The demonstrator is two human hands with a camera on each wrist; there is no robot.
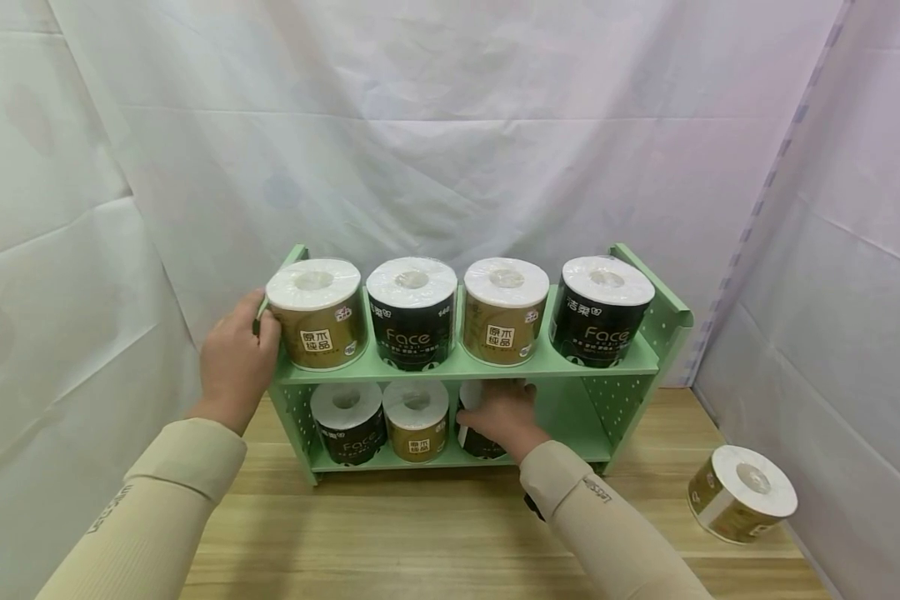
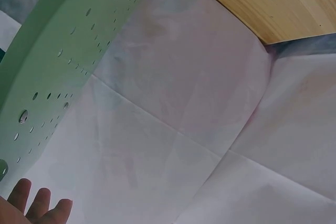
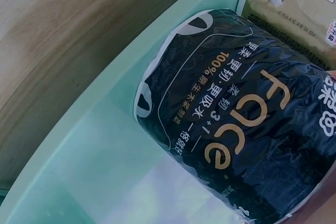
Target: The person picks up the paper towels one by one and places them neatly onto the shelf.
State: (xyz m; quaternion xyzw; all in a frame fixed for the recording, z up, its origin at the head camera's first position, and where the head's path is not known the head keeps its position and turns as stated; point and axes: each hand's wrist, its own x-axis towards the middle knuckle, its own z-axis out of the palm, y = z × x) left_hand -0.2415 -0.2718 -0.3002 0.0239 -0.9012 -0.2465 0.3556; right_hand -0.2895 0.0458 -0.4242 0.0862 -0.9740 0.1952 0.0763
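On the lower board of a green two-tier shelf, my right hand grips a black-wrapped toilet paper roll from above. Its thumb lies along the roll's left side; the upper board hides part of the fingers. The roll stands upright, next to a gold roll, with a black roll farther left. At the shelf's left end, my left hand holds the side panel beside the upper gold roll. Its fingertips show outside the perforated panel in the left wrist view.
Upright on the upper board are more rolls: black, gold and black. Another gold roll stands on the wooden table at right. White sheeting encloses the back and sides.
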